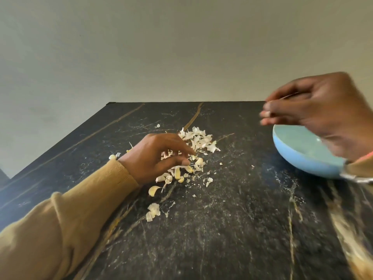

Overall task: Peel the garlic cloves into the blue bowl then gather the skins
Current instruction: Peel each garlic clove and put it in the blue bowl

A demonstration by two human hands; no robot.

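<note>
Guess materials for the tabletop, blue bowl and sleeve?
Tabletop: looks like polished black stone or a stone-look laminate; it has pale and gold veins and a soft sheen.
Blue bowl: probably glazed ceramic, possibly melamine; it is smooth and evenly coloured, with a faint highlight inside.
Sleeve: mustard knitted fabric, with a ribbed cuff visible.

Left sleeve (66,225): long, mustard-tan knit, creased near the elbow
Left cuff (123,170): ribbed band in the same tan
Right sleeve (361,168): same tan, only its edge shows
Right wrist: silver metal band (355,177); thin orange-pink strip (365,156) above the sleeve edge
Left hand (157,156), right hand (323,110): bare
</note>
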